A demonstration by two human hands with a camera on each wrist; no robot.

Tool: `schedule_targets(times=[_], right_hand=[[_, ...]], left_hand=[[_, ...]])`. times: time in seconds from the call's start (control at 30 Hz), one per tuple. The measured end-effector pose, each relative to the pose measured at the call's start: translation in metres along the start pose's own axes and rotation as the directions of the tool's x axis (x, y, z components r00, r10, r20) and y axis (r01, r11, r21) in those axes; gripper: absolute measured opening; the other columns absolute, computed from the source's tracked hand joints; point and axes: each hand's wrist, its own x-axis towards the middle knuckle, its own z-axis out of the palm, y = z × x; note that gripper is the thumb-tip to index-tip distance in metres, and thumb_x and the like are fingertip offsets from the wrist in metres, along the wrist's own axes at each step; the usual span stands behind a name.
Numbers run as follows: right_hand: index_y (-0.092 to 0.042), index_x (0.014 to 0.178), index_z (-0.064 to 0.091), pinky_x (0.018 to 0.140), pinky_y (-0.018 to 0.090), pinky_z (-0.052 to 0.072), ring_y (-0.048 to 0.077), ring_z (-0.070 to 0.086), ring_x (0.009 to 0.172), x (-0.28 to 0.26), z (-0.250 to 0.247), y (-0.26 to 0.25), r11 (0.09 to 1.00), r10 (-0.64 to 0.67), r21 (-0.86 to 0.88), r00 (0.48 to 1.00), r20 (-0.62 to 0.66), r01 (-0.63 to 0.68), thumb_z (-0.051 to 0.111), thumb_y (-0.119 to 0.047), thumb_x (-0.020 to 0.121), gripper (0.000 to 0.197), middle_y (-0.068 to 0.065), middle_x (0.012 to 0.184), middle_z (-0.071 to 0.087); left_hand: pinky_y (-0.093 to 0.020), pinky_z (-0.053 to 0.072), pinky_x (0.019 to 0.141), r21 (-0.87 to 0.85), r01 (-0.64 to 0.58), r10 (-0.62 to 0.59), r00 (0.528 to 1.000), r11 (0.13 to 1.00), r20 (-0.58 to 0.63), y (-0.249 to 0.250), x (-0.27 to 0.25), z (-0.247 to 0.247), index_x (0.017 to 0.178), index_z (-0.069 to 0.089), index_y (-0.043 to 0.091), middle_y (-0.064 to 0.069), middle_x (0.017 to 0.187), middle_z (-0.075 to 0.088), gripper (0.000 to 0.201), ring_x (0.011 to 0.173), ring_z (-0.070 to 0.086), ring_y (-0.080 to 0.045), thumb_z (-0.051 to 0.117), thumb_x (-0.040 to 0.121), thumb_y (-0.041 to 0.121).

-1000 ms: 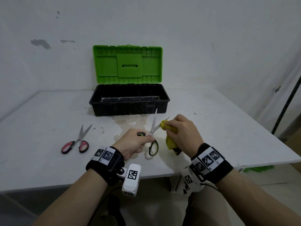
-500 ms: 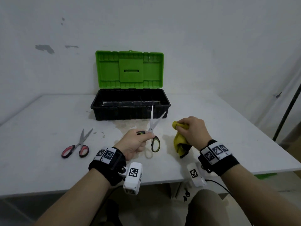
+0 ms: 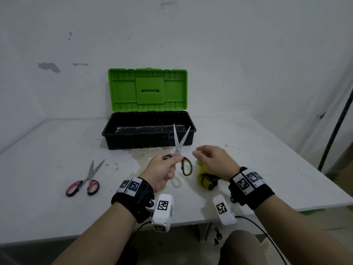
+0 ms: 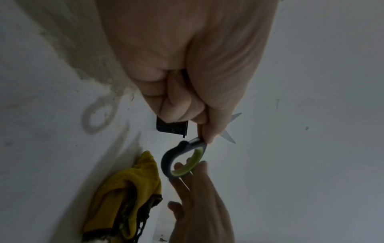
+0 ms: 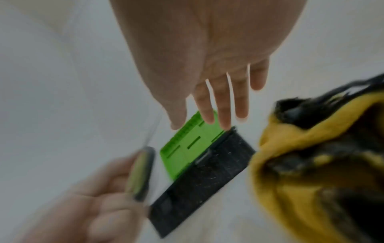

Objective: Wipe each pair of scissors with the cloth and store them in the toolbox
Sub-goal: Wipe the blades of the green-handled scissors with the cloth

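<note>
Green-handled scissors (image 3: 180, 152) clamped in left hand (image 3: 162, 170), blades splayed, hovering before open toolbox (image 3: 149, 134). Right hand (image 3: 214, 161) slack, empty, above yellow cloth (image 3: 205, 178) on table (image 3: 57, 150). Closing blades first, then lowering flat into box. Red scissors (image 3: 84, 180) waiting leftward.

Bare workroom: scuffed wall (image 3: 172, 35), stained table (image 3: 47, 150)

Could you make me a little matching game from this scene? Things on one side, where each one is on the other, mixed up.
Things:
1. green-handled scissors
2. red-handled scissors
3. yellow cloth
4. toolbox

Places:
A. lying on the table beneath the right hand
B. at the back of the table, lid up
C. held up in the left hand
D. lying alone on the table, far left

Pairs: 1-C, 2-D, 3-A, 4-B
</note>
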Motion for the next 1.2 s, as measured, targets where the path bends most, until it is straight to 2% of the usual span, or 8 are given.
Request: schedule_targets(times=[0.1, 0.2, 0.3, 0.4, 0.83, 0.93, 1.03, 1.2], right_hand=[[-0.022, 0.100, 0.069, 0.080, 0.034, 0.055, 0.014, 0.070, 0.080, -0.022, 0.007, -0.022, 0.941, -0.090, 0.337, 0.980, 0.179, 0.025, 0.058, -0.047, 0.089, 0.029, 0.000, 0.089, 0.072], [-0.011, 0.091, 0.068, 0.063, 0.027, 0.049, 0.022, 0.072, 0.073, -0.028, 0.009, -0.032, 0.901, -0.113, 0.432, 0.982, 0.148, 0.038, 0.063, -0.025, 0.091, 0.015, 0.007, 0.081, 0.072], [-0.009, 0.089, 0.068, 0.065, 0.031, 0.049, 0.021, 0.070, 0.067, -0.025, 0.002, -0.031, 0.877, -0.083, 0.480, 0.990, 0.114, 0.018, 0.063, -0.018, 0.092, 0.011, 0.003, 0.075, 0.070], [-0.007, 0.088, 0.070, 0.066, 0.033, 0.051, 0.018, 0.066, 0.062, -0.020, -0.006, -0.026, 0.890, -0.074, 0.456, 0.992, 0.107, 0.017, 0.064, -0.017, 0.091, 0.012, 0.002, 0.072, 0.069], [-0.001, 0.096, 0.070, 0.061, 0.028, 0.050, 0.016, 0.064, 0.057, -0.017, 0.015, -0.044, 0.849, -0.045, 0.528, 0.997, 0.065, 0.004, 0.065, -0.017, 0.090, 0.018, 0.008, 0.074, 0.066], [-0.011, 0.101, 0.064, 0.066, 0.036, 0.054, 0.021, 0.069, 0.061, -0.015, 0.018, -0.044, 0.878, 0.020, 0.478, 0.999, -0.042, 0.002, 0.072, -0.030, 0.085, 0.026, 0.005, 0.072, 0.072], [-0.020, 0.092, 0.054, 0.059, 0.025, 0.053, 0.013, 0.068, 0.063, -0.014, 0.022, -0.052, 0.954, 0.016, 0.295, 0.977, -0.211, 0.048, 0.075, -0.046, 0.077, 0.037, -0.001, 0.075, 0.070], [-0.014, 0.101, 0.066, 0.080, 0.032, 0.051, 0.018, 0.060, 0.090, -0.001, 0.028, -0.064, 0.997, -0.050, 0.034, 0.957, -0.287, 0.063, 0.073, -0.049, 0.077, 0.043, 0.000, 0.101, 0.065]], left_hand=[[-0.016, 0.018, 0.036, -0.038, -0.027, 0.029, 0.999, 0.999, 0.035, 0.004, 0.000, 0.003, 0.082, 0.057, 0.012, 0.007, 0.055, 0.028, 0.015, 0.041, 0.022, -0.004, 0.065, 0.095, 0.011], [-0.018, 0.025, 0.042, -0.054, -0.046, 0.049, 0.996, 0.997, 0.069, 0.007, -0.005, 0.006, 0.093, 0.059, 0.010, 0.004, 0.060, 0.038, 0.015, 0.046, 0.031, -0.006, 0.057, 0.102, 0.023], [-0.025, 0.043, 0.059, 0.034, -0.083, 0.083, 0.997, 0.996, 0.004, 0.010, -0.011, -0.004, 0.110, 0.064, 0.008, -0.006, 0.080, 0.064, 0.030, 0.065, 0.057, -0.015, 0.047, 0.105, 0.032], [-0.025, 0.052, 0.067, 0.225, -0.135, 0.149, 0.988, 0.965, -0.045, 0.013, -0.014, -0.020, 0.112, 0.071, 0.015, -0.009, 0.101, 0.073, 0.026, 0.081, 0.067, -0.015, 0.049, 0.105, 0.027], [-0.020, 0.059, 0.069, 0.236, -0.178, 0.194, 0.980, 0.955, -0.046, 0.010, -0.016, -0.019, 0.096, 0.074, 0.003, -0.008, 0.082, 0.074, 0.010, 0.068, 0.071, -0.012, 0.069, 0.093, 0.011], [-0.023, 0.060, 0.072, 0.236, -0.184, 0.209, 0.974, 0.954, -0.085, 0.012, -0.015, -0.016, 0.092, 0.074, 0.004, -0.009, 0.082, 0.074, 0.008, 0.069, 0.071, -0.014, 0.069, 0.093, 0.010], [-0.025, 0.061, 0.074, 0.248, -0.198, 0.229, 0.968, 0.948, -0.102, 0.018, -0.012, -0.012, 0.092, 0.076, 0.006, -0.012, 0.085, 0.075, 0.010, 0.073, 0.072, -0.017, 0.070, 0.093, 0.013], [-0.024, 0.060, 0.073, 0.277, -0.212, 0.250, 0.962, 0.937, -0.110, 0.026, -0.002, -0.014, 0.096, 0.075, 0.002, -0.015, 0.088, 0.077, 0.013, 0.075, 0.073, -0.018, 0.068, 0.094, 0.012]])
